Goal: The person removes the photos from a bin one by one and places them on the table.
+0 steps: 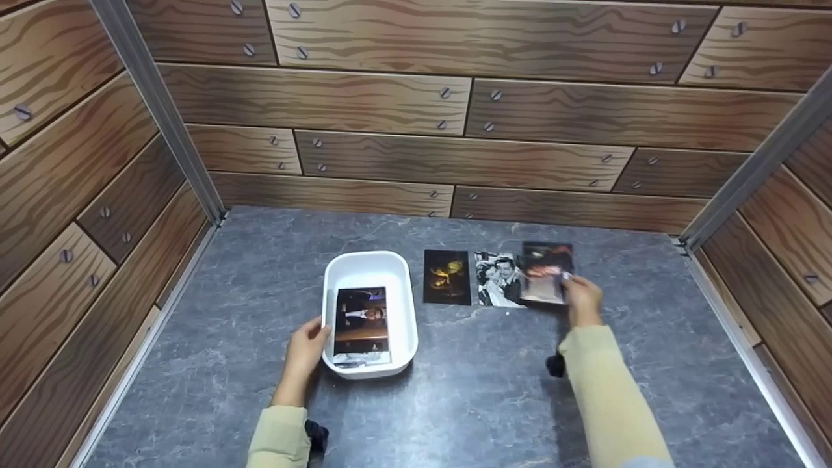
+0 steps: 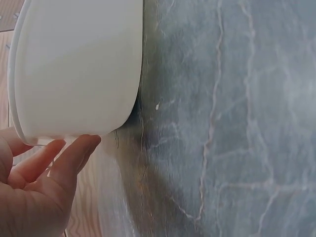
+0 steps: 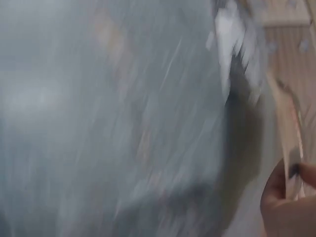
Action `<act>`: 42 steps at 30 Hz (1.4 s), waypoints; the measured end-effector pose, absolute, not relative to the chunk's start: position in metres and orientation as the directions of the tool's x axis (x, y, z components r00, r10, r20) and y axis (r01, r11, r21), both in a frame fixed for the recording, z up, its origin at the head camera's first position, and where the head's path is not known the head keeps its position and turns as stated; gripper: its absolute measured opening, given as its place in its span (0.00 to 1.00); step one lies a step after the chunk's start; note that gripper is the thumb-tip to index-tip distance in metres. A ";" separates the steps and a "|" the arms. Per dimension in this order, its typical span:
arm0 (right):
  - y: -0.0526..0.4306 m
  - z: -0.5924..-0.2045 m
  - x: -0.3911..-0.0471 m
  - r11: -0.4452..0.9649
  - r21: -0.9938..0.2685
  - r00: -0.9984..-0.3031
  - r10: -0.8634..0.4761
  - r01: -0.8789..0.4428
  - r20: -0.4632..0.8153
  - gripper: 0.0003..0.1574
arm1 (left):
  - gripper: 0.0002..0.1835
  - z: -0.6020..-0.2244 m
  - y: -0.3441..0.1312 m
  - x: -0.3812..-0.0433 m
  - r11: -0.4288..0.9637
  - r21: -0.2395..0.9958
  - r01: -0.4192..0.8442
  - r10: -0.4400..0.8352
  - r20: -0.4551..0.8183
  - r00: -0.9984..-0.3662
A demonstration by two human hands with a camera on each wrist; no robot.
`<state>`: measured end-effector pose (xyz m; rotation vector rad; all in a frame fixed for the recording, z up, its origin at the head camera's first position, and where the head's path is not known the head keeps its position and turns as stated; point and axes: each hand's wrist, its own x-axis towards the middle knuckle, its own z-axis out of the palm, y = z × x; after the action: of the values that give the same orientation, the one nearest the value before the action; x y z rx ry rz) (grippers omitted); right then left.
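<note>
My left hand grips the left side of a white plastic tub, thumb at the rim and fingers against the outer wall in the left wrist view. Inside the tub lies a colour photo print of a person in a dark suit, with a paler print partly showing beneath it. Between thumb and fingers my right hand pinches another photo print, dark with orange tones, held just above the table. It overlaps the edge of a black-and-white photo. Left of that lies a dark, yellow-toned photo.
The grey marbled tabletop is bounded by wood-patterned panels at the back and both sides. Metal corner posts stand at the rear corners. Dark wrist devices show below the hands. The right wrist view is blurred.
</note>
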<state>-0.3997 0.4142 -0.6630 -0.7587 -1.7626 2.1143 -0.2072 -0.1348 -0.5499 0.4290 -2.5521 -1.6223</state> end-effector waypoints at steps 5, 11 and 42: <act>0.433 -0.648 -0.375 -0.144 -0.967 -0.814 0.522 0.211 -0.255 0.27 | 0.22 -0.551 -0.135 -0.209 0.392 0.900 -0.189 -0.282 -0.078 -0.956; 0.401 -0.597 -0.343 -0.134 -0.967 -0.813 0.523 0.218 -0.256 0.30 | 0.22 -0.552 -0.135 -0.209 0.400 0.896 -0.196 -0.286 -0.081 -0.955; 0.346 -0.580 -0.321 0.570 -0.676 -0.755 0.655 0.467 0.030 0.22 | 0.22 -0.555 -0.136 -0.209 0.417 0.890 -0.184 -0.278 -0.068 -0.958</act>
<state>-0.3211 0.3462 -0.5804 -0.9267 -2.5274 0.9673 -0.2086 -0.1363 -0.5555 0.4199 -2.5678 -1.5952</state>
